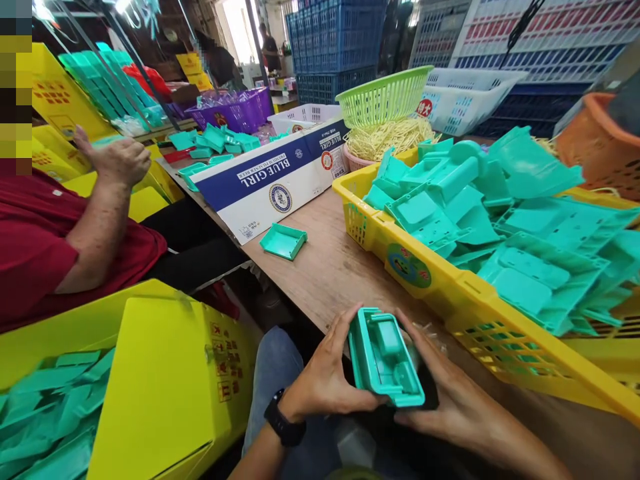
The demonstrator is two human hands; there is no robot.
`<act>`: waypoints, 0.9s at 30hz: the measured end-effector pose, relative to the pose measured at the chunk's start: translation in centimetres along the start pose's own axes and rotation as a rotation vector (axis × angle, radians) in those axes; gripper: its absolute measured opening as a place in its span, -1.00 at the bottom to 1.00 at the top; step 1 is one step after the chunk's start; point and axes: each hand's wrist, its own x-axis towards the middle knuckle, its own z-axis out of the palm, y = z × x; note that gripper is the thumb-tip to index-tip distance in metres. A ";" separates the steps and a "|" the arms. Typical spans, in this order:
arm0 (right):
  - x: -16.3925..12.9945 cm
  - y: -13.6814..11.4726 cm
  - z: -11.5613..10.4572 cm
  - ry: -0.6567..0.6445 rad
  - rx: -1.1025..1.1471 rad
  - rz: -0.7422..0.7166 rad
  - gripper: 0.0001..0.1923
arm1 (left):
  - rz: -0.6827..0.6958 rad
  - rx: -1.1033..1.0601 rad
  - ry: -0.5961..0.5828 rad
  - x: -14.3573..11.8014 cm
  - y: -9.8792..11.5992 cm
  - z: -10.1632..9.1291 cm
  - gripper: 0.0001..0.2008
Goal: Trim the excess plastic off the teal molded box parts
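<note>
Between my two hands is a teal plastic box-shaped part (pixel 367 353), its open side turned up toward me so the hollow inside shows. My left hand (pixel 327 373), with a black watch on the wrist, grips its left side, thumb along the lower edge. On the other side, my right hand (pixel 445 387) has its fingers along the right edge and the thumb near the bottom corner. A single teal plastic tray-like piece (pixel 283 241) lies on the wooden table (pixel 330 267), beyond my left hand.
A yellow basket (pixel 450 300) heaped with teal parts stands at right. Left of my knee is a yellow bin (pixel 165 380) holding similar parts. A Blue Girl carton (pixel 270 180) crosses the table. A co-worker in a red shirt (pixel 45 240) sits at left, one hand raised.
</note>
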 end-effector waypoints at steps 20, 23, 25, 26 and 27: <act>2.1 -0.7 -1.4 0.083 -0.148 -0.108 0.06 | 0.010 -0.002 -0.004 -0.3 0.4 -0.3 0.23; 2.2 -0.7 -1.8 0.078 -0.181 -0.143 0.04 | 0.025 0.007 0.009 -0.2 0.3 -0.1 0.22; 2.3 -0.9 -2.0 0.072 -0.173 -0.158 0.00 | 0.025 0.019 0.011 -0.2 0.2 0.0 0.23; 2.4 -0.9 -2.1 0.066 -0.166 -0.157 -0.03 | 0.027 0.026 0.015 -0.2 0.1 0.0 0.23; 2.5 -1.0 -2.1 0.064 -0.158 -0.151 -0.04 | 0.030 0.032 0.019 -0.2 0.1 0.0 0.24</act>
